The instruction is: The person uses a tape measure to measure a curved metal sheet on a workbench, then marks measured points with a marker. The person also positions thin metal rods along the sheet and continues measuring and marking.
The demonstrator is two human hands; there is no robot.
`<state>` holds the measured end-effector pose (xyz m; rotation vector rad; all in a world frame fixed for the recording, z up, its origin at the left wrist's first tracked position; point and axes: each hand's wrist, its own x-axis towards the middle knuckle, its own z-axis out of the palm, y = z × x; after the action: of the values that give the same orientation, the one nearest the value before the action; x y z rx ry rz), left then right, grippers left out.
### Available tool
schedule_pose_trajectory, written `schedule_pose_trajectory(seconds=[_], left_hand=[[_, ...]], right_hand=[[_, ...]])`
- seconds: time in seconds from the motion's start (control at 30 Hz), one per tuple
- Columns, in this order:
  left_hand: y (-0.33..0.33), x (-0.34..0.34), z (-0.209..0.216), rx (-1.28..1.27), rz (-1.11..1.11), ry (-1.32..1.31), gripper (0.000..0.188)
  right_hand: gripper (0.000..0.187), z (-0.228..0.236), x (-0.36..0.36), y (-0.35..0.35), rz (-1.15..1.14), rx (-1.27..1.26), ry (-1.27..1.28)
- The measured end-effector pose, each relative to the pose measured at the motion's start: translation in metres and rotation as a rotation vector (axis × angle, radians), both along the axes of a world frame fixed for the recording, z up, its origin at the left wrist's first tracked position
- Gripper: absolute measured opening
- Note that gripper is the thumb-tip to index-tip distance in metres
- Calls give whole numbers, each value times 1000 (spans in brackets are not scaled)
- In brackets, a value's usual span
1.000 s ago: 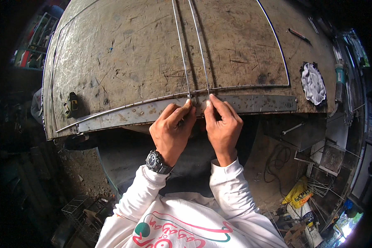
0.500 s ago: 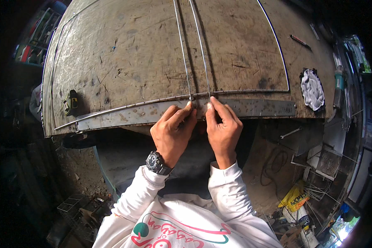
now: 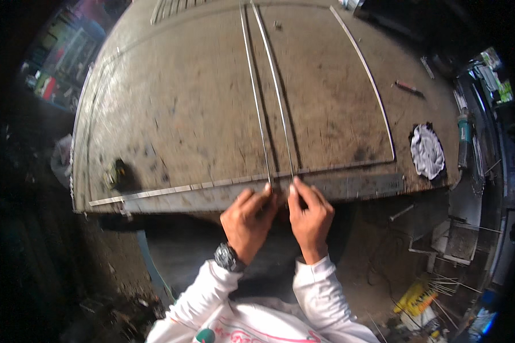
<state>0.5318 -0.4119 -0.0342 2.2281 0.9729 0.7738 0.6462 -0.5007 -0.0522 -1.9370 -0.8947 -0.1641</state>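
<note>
My left hand pinches the near end of a thin metal rod at the table's front edge. Close beside it, the fingers of my right hand are closed on the end of a second thin metal rod. Both rods run away from me across the wooden tabletop, a narrow gap between them. Under their near ends pass a long thin rod and a flat grey metal strip along the edge. Another rod lies to the right, meeting the long one at a corner.
A tape measure sits front left. On the right lie a crumpled white cloth, a marker-like stick and, by the edge, a teal-labelled tube. Several parallel bars lie at the far end. A yellow bag is on the cluttered floor.
The view has tilted farther up the table, so its contents appear lower and the rods' far ends now show. Both hands keep their pinch at the rod ends.
</note>
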Motion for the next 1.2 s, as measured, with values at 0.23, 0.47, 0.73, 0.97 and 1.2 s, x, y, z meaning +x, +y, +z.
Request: schedule_pose_trajectory(seconds=[0.23, 0.47, 0.73, 0.97, 1.2], left_hand=[[-2, 0, 8, -51, -13, -10, 19], [-2, -1, 0, -62, -21, -16, 21], [-4, -2, -3, -21, 5, -23, 25], [-3, -4, 3, 6, -36, -39, 26], [-3, -14, 10, -236, -41, -131, 36]], right_hand=[[18, 5, -3, -1, -1, -22, 96], [17, 6, -2, -2, -12, -28, 132], [17, 6, -5, -3, -12, -17, 133], [20, 3, -6, -4, 0, -3, 127], [28, 7, -7, -16, -32, 57, 257]])
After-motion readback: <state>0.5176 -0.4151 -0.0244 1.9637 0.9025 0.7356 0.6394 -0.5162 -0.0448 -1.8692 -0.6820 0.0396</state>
